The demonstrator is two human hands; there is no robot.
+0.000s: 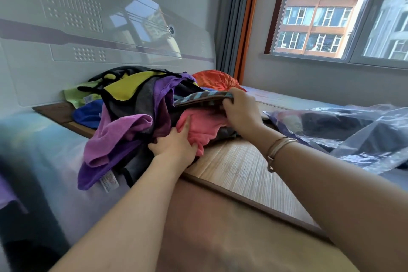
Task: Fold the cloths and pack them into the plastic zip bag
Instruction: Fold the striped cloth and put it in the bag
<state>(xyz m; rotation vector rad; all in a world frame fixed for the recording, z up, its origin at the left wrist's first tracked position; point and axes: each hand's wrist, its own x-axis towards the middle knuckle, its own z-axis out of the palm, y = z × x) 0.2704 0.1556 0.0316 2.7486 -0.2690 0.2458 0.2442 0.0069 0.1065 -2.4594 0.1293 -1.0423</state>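
A heap of cloths [141,106] in purple, yellow, grey, blue, green and orange lies on the bed by the headboard. My left hand [174,146] grips the lower edge of a pink cloth [203,126] at the front of the heap. My right hand [240,110] holds a striped blue-and-grey cloth [203,98] lying on top of the pink one. The clear plastic zip bag [353,132] lies crumpled on the bed to the right, with dark cloth inside it.
A bamboo mat [238,170] with a brown border covers the bed in front of the heap. The white headboard [88,40] stands behind the cloths. A window [331,11] and curtain fill the far right wall.
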